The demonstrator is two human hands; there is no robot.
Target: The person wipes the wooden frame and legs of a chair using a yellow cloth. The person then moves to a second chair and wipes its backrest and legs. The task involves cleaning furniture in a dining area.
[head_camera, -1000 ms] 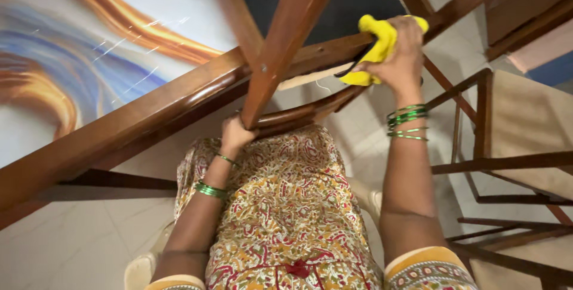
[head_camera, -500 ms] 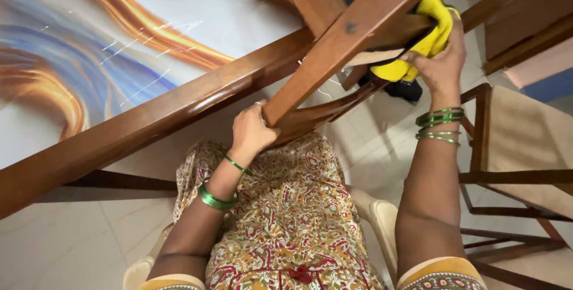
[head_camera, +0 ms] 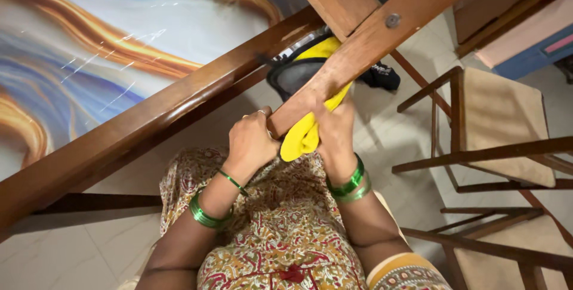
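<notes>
— Step in hand? Looks like wiping the chair leg (head_camera: 382,33), judged from the grip and the cloth.

— Left hand (head_camera: 250,141)?

— Closed around the lower end of the leg, steadying it, just above the lap.

— Right hand (head_camera: 334,132)?

— Pressed against the leg from the far side, closed on a yellow cloth (head_camera: 304,135). Cloth wrapped round the leg, one end hanging below it, the other end showing above it, by a dark pad (head_camera: 292,75).

— Where does the leg sit?

— Tilted, running up and right from the hands, crossing over the counter (head_camera: 137,123) edge. A round bolt head (head_camera: 392,20) near its upper part.

— Anything else near the leg?

— Second chair (head_camera: 495,123) to its right, on the tiled floor (head_camera: 394,141); dark bundle (head_camera: 379,76) on the floor under the leg, kind hard to tell.

— Next move, as a judgement?

— Probably a firm slide of the cloth along the leg, with the left hand holding fast against twisting. Calls for steady pressure and care near the bolt head, where the cloth could snag.
</notes>
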